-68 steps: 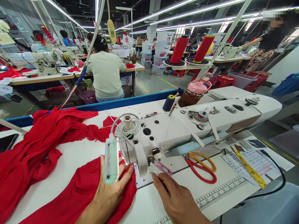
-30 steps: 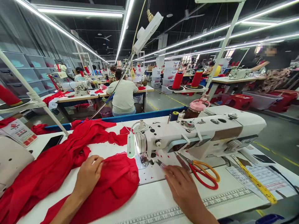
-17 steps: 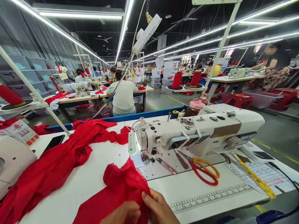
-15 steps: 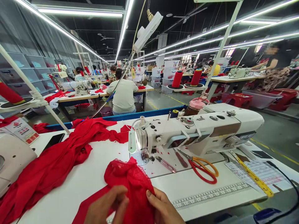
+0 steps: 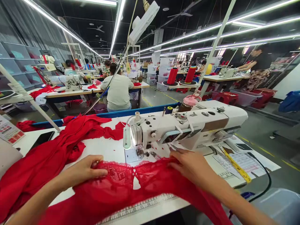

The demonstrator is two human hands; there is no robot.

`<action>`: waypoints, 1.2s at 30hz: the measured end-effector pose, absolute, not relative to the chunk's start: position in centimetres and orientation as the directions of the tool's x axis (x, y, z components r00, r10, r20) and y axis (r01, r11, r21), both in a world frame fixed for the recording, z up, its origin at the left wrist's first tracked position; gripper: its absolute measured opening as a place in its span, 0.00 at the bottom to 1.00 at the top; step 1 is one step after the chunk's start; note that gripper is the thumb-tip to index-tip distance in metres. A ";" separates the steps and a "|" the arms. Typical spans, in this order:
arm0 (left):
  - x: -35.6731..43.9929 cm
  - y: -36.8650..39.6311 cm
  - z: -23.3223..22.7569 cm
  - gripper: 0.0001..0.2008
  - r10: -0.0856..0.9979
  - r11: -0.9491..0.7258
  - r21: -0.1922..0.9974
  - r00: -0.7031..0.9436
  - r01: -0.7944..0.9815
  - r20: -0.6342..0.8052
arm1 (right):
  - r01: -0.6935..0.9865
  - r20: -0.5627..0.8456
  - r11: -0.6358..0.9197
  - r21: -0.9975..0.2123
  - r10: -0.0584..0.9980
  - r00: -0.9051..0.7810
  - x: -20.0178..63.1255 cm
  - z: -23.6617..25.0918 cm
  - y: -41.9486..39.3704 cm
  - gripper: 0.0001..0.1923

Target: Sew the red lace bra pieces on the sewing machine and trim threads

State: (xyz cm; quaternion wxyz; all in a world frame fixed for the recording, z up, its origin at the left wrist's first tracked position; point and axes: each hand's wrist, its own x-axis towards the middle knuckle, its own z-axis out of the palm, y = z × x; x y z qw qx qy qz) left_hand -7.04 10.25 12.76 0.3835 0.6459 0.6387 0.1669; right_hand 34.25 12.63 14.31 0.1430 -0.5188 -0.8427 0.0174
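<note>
Stretched between my hands is a red lace garment (image 5: 112, 184), with a scalloped lace edge on top and a small keyhole gap at its middle. My left hand (image 5: 90, 168) is closed on the lace at the left end. On the right, my right hand (image 5: 187, 162) grips the same edge, its fingertips partly hidden by the cloth. Just beyond the garment stands a white sewing machine (image 5: 199, 122), its needle area (image 5: 140, 151) lit. Pink-handled snips (image 5: 155, 155) lie on the machine bed. The scissors are hidden behind my right hand.
A long heap of red fabric (image 5: 56, 150) covers the table's left side, by a dark phone (image 5: 42, 139). A yellow tape measure (image 5: 236, 165) lies over papers at right. A printed ruler (image 5: 140, 206) runs along the front edge. A co-worker (image 5: 118, 90) sits ahead.
My hands have moved apart, spreading the bunched red garment out wide between them. My right hand has shifted right, over the scissors. The view has turned slightly to the right.
</note>
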 end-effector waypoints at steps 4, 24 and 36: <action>-2.6 9.9 9.7 0.15 0.997 -0.042 0.572 -0.006 0.819 0.081 | 0.812 0.389 0.558 -0.170 0.795 -0.465 28.5 9.5 10.9 0.18; 5.1 6.6 4.2 0.12 0.806 -0.548 0.296 0.400 0.783 0.436 | 0.390 0.437 0.735 -0.554 0.656 -0.615 25.6 5.0 10.8 0.14; 3.6 6.6 4.4 0.14 0.810 -0.544 0.476 0.283 0.692 0.514 | 0.468 0.307 0.757 -0.456 0.627 -0.716 26.0 5.6 10.9 0.19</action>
